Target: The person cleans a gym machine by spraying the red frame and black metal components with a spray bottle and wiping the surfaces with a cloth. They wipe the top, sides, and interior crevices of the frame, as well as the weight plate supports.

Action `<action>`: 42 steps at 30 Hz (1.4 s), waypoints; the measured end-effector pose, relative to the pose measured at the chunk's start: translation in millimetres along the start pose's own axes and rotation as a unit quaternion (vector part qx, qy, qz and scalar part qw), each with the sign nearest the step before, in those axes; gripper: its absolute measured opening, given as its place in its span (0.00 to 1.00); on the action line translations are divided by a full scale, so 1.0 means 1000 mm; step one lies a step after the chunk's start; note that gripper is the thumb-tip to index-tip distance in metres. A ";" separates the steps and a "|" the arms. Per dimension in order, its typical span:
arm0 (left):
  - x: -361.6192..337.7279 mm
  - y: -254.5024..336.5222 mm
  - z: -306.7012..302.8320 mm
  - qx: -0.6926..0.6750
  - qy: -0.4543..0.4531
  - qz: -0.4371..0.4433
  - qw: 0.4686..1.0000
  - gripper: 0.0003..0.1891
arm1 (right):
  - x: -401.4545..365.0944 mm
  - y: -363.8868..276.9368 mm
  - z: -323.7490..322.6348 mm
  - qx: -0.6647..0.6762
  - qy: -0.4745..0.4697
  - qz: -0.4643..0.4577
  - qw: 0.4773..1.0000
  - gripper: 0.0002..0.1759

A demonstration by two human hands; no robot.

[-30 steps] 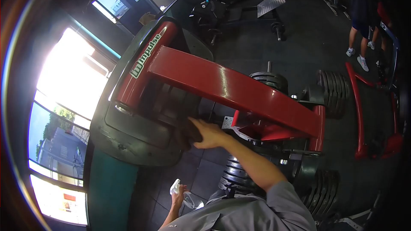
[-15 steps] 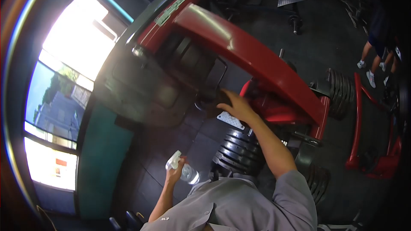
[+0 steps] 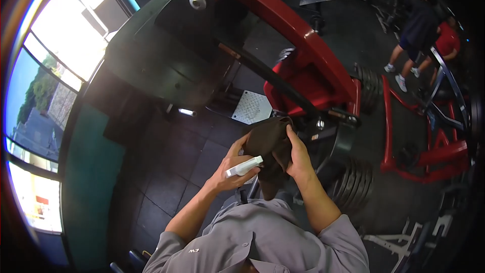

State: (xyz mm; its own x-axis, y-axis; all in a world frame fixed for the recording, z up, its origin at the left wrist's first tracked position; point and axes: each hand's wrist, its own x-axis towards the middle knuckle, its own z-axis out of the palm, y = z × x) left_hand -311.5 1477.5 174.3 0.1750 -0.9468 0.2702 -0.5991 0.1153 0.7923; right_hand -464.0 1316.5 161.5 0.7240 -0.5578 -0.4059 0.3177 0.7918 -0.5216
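Note:
In front of my waist, my left hand (image 3: 230, 171) is closed around a spray bottle (image 3: 243, 167) with a white trigger head; its clear body is mostly hidden. Fingers of that same hand also touch the near side of a dark brown cloth (image 3: 270, 139). My right hand (image 3: 299, 152) grips the cloth's other side, thumb on top. The cloth is bunched between both hands and hangs down toward my shirt. Just beyond it stands a red and black gym machine (image 3: 298, 35) with a dark padded part (image 3: 151, 65) and a metal footplate (image 3: 251, 107).
Weight plates (image 3: 352, 184) are stacked on the machine's right side. A red frame (image 3: 424, 164) stands further right, with two people (image 3: 419, 25) behind it. Windows (image 3: 48, 101) and a teal wall (image 3: 91, 177) lie left. Dark tiles (image 3: 177, 156) cover the floor.
My right hand has come back from the machine with the cloth, and my left hand has risen with the spray bottle to meet it. The view has shifted right.

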 end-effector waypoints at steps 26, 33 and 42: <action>-0.187 0.155 -0.008 -0.073 -0.135 -0.024 0.988 0.09 | -0.322 0.054 -0.164 -0.637 0.331 -0.386 0.579 0.09; -0.181 0.153 0.041 -0.069 -0.037 -0.134 0.988 0.20 | -0.374 -0.015 -0.276 -0.019 0.219 -0.221 0.950 0.13; -0.187 0.207 0.134 -0.121 -0.246 -0.023 0.962 0.22 | -0.388 -0.038 -0.162 -0.613 -0.120 -0.121 0.771 0.12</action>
State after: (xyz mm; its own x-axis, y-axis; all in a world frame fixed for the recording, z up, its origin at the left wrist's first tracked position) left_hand -573.1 1638.1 214.0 -0.2289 -0.9734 -0.0118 -0.3901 0.0806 0.9173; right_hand -856.5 1462.9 217.2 0.8735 -0.4740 -0.1110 -0.2499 -0.2409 -0.9378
